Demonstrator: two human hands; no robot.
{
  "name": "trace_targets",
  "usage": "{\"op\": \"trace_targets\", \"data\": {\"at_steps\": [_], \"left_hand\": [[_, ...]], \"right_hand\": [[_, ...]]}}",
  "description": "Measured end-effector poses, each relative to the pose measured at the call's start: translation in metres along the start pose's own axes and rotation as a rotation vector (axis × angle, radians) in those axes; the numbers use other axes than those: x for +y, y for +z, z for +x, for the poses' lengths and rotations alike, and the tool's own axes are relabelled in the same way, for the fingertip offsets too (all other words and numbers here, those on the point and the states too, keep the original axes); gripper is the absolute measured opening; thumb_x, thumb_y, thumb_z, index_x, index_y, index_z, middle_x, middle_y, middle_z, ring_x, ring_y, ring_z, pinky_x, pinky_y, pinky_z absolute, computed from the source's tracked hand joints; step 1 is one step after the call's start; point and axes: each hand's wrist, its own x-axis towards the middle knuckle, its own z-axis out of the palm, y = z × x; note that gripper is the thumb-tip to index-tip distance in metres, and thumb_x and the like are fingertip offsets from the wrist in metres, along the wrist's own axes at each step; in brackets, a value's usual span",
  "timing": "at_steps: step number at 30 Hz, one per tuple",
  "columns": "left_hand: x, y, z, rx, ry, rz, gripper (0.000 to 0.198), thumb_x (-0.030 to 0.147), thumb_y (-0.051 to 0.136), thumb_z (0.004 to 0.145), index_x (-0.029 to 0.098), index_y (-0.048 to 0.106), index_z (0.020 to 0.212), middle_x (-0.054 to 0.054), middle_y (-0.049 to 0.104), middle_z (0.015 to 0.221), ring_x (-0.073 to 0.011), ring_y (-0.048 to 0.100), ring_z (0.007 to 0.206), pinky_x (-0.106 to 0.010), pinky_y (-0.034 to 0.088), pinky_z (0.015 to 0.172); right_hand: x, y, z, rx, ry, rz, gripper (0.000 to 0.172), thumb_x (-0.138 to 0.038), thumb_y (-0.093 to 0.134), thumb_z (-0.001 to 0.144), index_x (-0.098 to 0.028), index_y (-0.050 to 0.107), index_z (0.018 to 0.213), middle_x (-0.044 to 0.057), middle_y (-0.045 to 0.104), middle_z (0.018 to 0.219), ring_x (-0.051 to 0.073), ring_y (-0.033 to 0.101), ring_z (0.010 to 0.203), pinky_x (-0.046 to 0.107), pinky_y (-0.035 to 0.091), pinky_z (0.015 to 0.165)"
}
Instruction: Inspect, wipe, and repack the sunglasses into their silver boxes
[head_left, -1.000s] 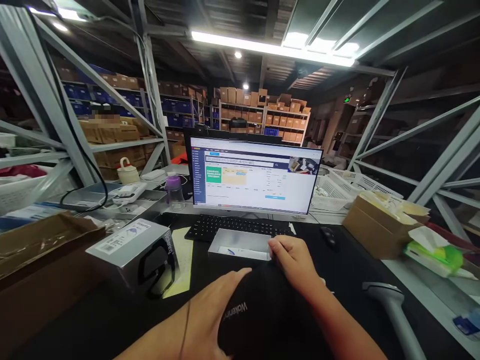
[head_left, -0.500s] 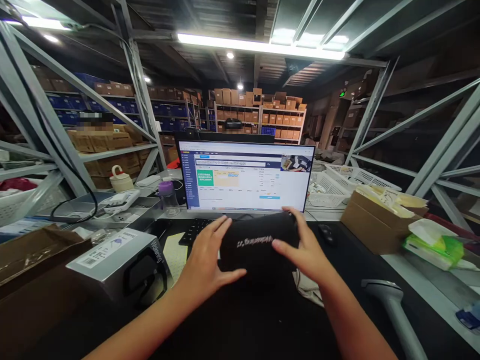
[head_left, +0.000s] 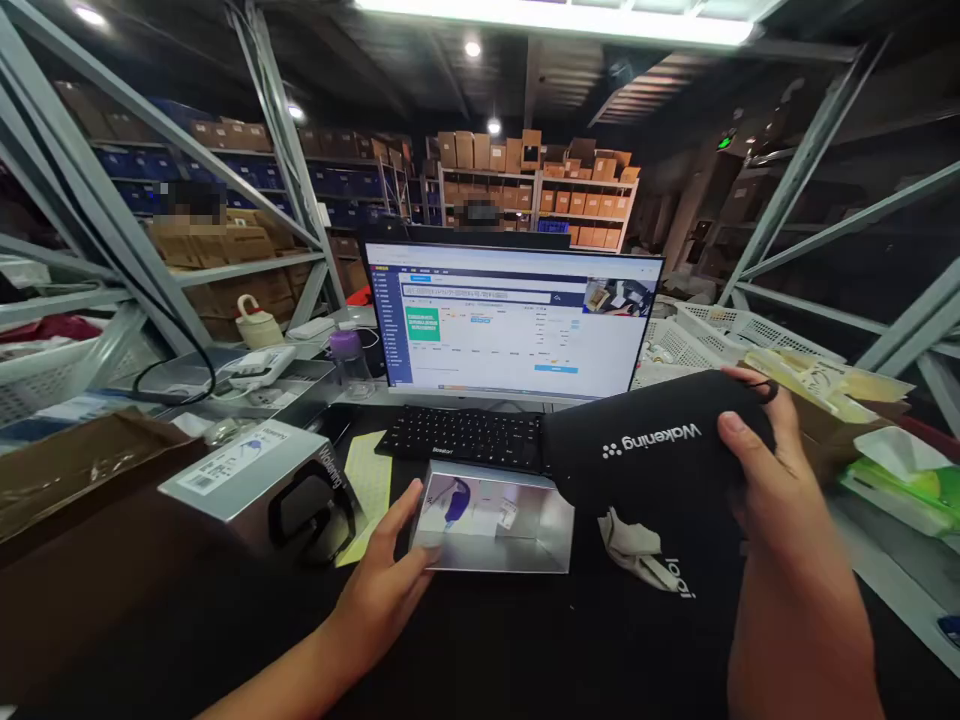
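Note:
My left hand point(head_left: 386, 575) grips the left end of an open silver box point(head_left: 499, 550), thumb at its near edge. A goggle picture is printed on it, and its hollow inside faces me. To the right, my right hand point(head_left: 780, 460) holds a black Wakening case point(head_left: 660, 430) by its right end, thumb on the front and fingers behind. Its white lettering reads upside down. Under the case, a crumpled grey cloth point(head_left: 637, 555) lies on the black desk mat point(head_left: 525, 650). A silver Wakening goggle box point(head_left: 262, 480) stands left of my left hand.
A keyboard point(head_left: 465, 435) sits before the lit monitor point(head_left: 517, 330). Yellow paper point(head_left: 369, 480) lies beside the goggle box. An open carton point(head_left: 82, 500) is at far left. White baskets point(head_left: 682, 345), another carton and a green tissue pack point(head_left: 892, 475) line the right.
The black case has moved right in my right hand and my left hand has let go of it. My left hand now holds the open silver box. The view has tilted down.

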Motion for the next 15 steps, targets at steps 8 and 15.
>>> {"op": "trace_targets", "data": {"at_steps": [8,15], "left_hand": [[0.040,0.002,-0.008,-0.090,-0.340,-0.004,0.012,0.021,0.059,0.094,0.021,0.065,0.084,-0.006,0.022,0.162,-0.0320,0.054,0.132,-0.044,0.057,0.100],[0.040,0.009,-0.019,-0.074,-0.405,-0.010,0.005,0.023,0.061,0.092,0.022,0.058,0.088,-0.009,0.032,0.155,-0.0303,0.055,0.130,-0.044,0.058,0.095]], "right_hand": [[-0.006,0.034,-0.018,-0.279,0.169,-0.045,0.049,-0.054,0.069,0.083,-0.031,0.054,0.123,0.007,0.065,0.110,0.027,0.067,0.091,0.035,0.057,0.069],[0.028,0.103,-0.044,-0.428,0.062,-0.411,0.044,-0.055,0.054,0.092,-0.025,0.046,0.123,0.012,0.063,0.120,0.030,0.064,0.107,0.047,0.052,0.093]]}}
